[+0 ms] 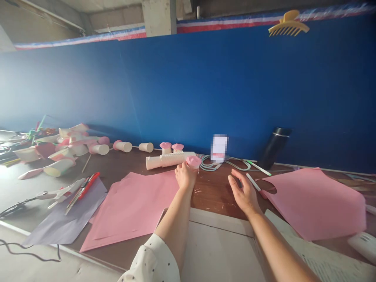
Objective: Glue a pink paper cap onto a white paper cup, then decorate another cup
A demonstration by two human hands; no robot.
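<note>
My left hand (185, 176) is closed round a paper cup with a pink top (193, 161), held just in front of a stack of white paper cups (169, 159) lying on its side on the brown table (211, 190). My right hand (243, 190) hovers over the table with fingers apart and nothing in it, next to a white pen (253, 182). Pink paper sheets lie at the left (132, 207) and at the right (314, 201).
Several pink-and-white cups (70, 147) are heaped at the far left, with two pink-topped cups (172, 147) standing behind the stack. Red scissors (85, 187) and a glue gun (60, 193) lie on grey paper. A black flask (274, 147), white cable (210, 163) and blue wall (205, 86) stand behind.
</note>
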